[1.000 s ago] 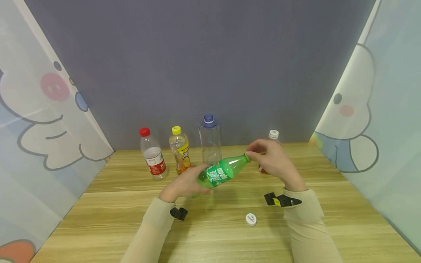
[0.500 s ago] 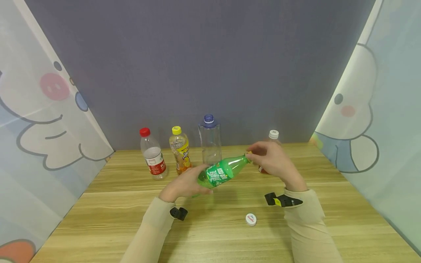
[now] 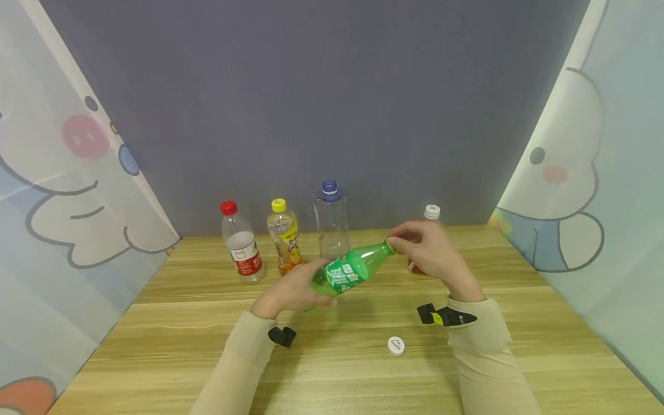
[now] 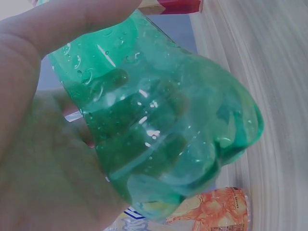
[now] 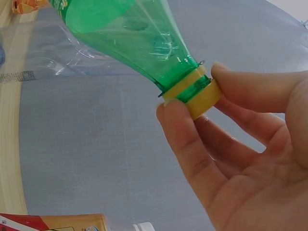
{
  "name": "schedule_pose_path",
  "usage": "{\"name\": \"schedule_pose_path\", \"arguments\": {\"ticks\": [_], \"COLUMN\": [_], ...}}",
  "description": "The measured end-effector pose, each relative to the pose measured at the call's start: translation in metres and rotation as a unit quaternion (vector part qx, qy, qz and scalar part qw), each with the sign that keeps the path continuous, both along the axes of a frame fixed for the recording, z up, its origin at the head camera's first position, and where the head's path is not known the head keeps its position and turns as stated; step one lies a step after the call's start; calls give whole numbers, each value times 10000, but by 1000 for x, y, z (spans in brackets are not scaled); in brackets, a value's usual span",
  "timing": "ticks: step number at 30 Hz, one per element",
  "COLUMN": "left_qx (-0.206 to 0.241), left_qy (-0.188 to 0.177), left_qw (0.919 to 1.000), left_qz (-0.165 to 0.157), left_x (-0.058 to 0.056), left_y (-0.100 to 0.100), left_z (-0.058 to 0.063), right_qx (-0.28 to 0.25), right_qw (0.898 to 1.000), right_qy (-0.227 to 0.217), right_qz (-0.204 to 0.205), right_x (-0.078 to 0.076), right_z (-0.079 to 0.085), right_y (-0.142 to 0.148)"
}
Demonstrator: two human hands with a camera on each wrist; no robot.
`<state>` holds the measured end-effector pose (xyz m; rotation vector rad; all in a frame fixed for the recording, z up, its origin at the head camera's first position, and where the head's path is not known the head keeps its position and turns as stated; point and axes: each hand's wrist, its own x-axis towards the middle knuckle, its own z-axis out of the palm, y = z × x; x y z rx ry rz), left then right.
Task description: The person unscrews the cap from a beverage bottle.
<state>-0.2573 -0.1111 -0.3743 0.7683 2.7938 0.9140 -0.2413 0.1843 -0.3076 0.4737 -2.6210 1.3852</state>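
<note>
A green plastic soda bottle (image 3: 349, 272) is held tilted above the table, its neck up to the right. My left hand (image 3: 295, 288) grips it around the lower body. In the left wrist view, droplets cling inside the bottle's lobed base (image 4: 183, 139), with the thumb (image 4: 72, 21) across it. My right hand (image 3: 432, 252) pinches the yellow cap (image 5: 204, 99) between thumb and fingers. In the right wrist view, a band of green neck shows between this cap and the yellow ring (image 5: 185, 84) below it.
Behind stand a red-capped bottle (image 3: 242, 248), a yellow-capped bottle (image 3: 284, 236) and a clear, uncapped bottle with a blue neck (image 3: 331, 219). A white-capped bottle (image 3: 432, 212) is partly hidden behind my right hand. A loose white cap (image 3: 396, 346) lies on the wooden table (image 3: 332, 380).
The right-hand fingers shift slightly at the yellow cap, while the bottle and left hand stay almost in place.
</note>
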Motion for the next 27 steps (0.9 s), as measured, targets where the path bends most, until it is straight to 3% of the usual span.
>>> {"name": "schedule_pose_path", "arguments": {"ticks": [15,27], "left_qx": [-59,-119], "left_qy": [-40,-65], "left_qw": [10000,9998], "left_qz": [40,114], "left_x": [-2,-2], "left_y": [-1,0], "left_z": [0,0], "right_qx": [89,145], "right_qw": [9998,9994], "right_qy": [-165,-109], "right_qz": [4,302], "right_x": [-2,-1], "right_z": [0,0], "right_y": [0,4]}}
